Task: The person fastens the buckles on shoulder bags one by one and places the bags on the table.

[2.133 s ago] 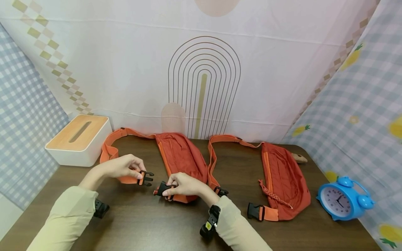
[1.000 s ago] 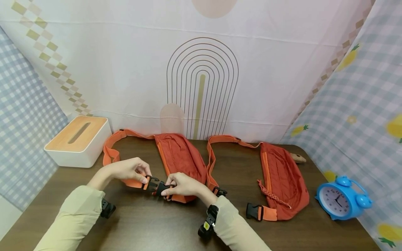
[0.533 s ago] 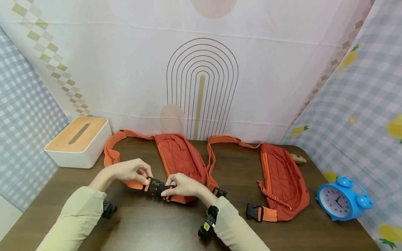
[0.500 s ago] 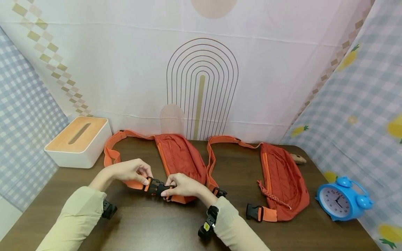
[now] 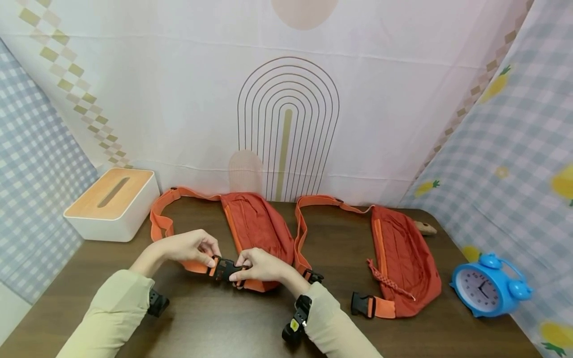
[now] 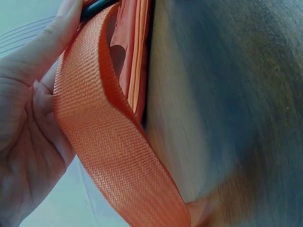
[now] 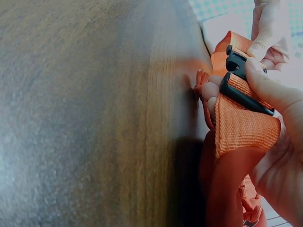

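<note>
The blue clock (image 5: 488,289) bears numerals (image 5: 480,276) too small to read

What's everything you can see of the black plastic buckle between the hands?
The black, plastic-looking buckle has its two halves fitted together; whether it has latched is unclear. Orange woven webbing runs from both ends. It slants slightly in the head view, beside its rust-red fabric bag. The left hand pinches one end, the right hand the other.

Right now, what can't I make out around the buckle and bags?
Head: the right end of the buckle, partly behind the right hand.
Left wrist: the left hand, thumb tip cut off by the top edge.
Head: the brown object, partly behind the right-hand bag.
</note>
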`<state>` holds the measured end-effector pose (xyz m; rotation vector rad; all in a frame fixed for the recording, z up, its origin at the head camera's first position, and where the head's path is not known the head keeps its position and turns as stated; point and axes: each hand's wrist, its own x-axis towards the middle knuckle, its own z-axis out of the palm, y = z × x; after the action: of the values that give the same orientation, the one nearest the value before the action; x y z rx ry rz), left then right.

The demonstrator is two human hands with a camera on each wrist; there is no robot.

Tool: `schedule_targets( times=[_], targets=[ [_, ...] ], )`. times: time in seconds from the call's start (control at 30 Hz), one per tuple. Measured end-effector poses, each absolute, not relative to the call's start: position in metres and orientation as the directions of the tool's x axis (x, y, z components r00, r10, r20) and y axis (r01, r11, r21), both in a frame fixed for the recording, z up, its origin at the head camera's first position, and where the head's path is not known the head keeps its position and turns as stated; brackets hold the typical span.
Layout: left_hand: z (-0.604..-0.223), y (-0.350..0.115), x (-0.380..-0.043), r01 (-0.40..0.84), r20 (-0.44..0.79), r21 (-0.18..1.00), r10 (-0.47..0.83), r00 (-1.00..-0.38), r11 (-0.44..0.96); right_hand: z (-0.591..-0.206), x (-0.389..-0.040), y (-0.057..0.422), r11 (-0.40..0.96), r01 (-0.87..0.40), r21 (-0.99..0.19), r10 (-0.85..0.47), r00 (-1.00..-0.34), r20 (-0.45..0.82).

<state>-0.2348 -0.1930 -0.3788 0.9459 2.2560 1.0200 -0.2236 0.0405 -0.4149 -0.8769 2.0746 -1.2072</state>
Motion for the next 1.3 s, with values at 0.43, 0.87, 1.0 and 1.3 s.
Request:
schedule_targets(
  times=[0.43,0.87,1.0,1.3],
  targets=[
    [-0.384,-0.1939,-0.2323,0.394,-0.133,0.77,0.73,-0.67,0.502,-0.4152,-0.2213,0.0387,0.364,-0.243,-0.899,-0.76,-0.636,-0.135],
    [-0.384,-0.1908,-0.2289,0.394,-0.114,0.775,0.723,-0.682,0.494,-0.4174,-0.2222,0.0386,0.368,-0.273,-0.889,-0.757,-0.644,-0.115],
    [-0.3827,-0.1905,-0.2289,0.398,-0.108,0.772,0.719,-0.687,0.496,-0.4186,-0.223,0.038,0.37,-0.269,-0.889,-0.746,-0.656,-0.113],
    [-0.3834,-0.1911,-0.2287,0.399,-0.088,0.776,0.709,-0.699,0.489,-0.4178,-0.2249,0.0368,0.347,-0.242,-0.906,-0.75,-0.652,-0.113]
  ],
)
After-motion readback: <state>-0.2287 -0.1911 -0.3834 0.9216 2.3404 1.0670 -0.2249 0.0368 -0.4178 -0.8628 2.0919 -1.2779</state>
